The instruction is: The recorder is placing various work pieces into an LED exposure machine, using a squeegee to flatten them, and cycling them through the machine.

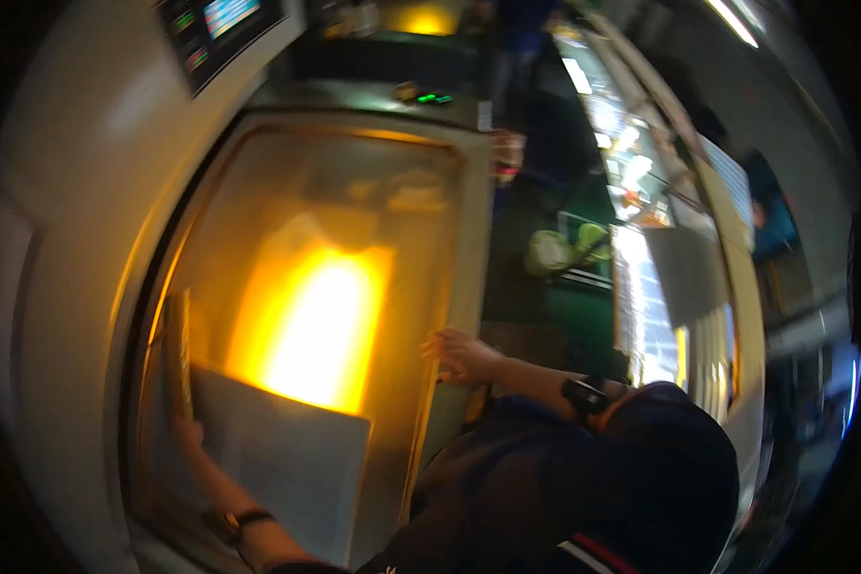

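A large shallow panel with a metal rim (pixel 474 239) lies before me, its glossy surface (pixel 411 258) throwing back a bright yellow-white glare. A grey rectangular sheet (pixel 287 450) covers its near part. At the panel's left side, my left hand (pixel 189 435) is closed at the lower end of a long narrow bar (pixel 180 349), which looks golden along one edge; its fingers are blurred. My right hand (pixel 461 357) reaches across to the right rim, fingers apart and bent, the tips touching it.
A pale machine wall (pixel 77 191) with a control screen (pixel 225 19) stands on the left. Small green lights (pixel 435 99) glow beyond the panel. To the right are a round pale-green object (pixel 548 252), a grey sheet (pixel 684 277) and a brightly lit bench (pixel 646 316). Another person (pixel 526 29) stands far ahead.
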Demonstrator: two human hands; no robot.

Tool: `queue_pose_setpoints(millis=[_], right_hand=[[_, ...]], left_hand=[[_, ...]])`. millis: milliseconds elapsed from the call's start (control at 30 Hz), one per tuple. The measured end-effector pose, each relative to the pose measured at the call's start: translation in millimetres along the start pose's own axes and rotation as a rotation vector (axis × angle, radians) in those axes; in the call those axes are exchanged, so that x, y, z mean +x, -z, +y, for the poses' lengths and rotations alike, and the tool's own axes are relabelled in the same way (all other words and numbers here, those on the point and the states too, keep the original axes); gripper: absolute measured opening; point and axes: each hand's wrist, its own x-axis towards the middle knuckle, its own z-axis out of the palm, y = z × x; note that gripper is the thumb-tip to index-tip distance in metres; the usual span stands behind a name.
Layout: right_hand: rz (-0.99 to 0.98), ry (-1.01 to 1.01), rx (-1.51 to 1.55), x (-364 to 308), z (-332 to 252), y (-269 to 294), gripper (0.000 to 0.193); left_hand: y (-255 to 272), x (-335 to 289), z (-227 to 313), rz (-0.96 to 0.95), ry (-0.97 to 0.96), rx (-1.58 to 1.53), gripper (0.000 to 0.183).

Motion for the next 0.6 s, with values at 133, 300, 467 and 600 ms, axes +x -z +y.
queue_pose_setpoints(millis=[133, 300, 467, 600], right_hand=[[-0.025, -0.132, -0.055, 10.8, -2.0, -1.3, 0.061], [0.12, 0.0, -0.148, 61.9, -61.3, 79.7, 0.083], [-0.175, 0.386, -0.283, 92.5, -95.6, 100.4, 0.083], [-0.483, 0.431, -0.396, 113.3, -84.6, 63.3, 0.06]], left_hand=[[25.9, -2.0, 88.6, -0.115, -0.027, -0.059, 0.067], [83.9, -165.1, 138.3, -0.342, -0.12, 0.008, 0.063], [125.3, -297.9, 204.1, -0.757, -0.179, -0.317, 0.063], [96.5, -340.4, 212.1, -0.591, -0.222, -0.158, 0.076]])
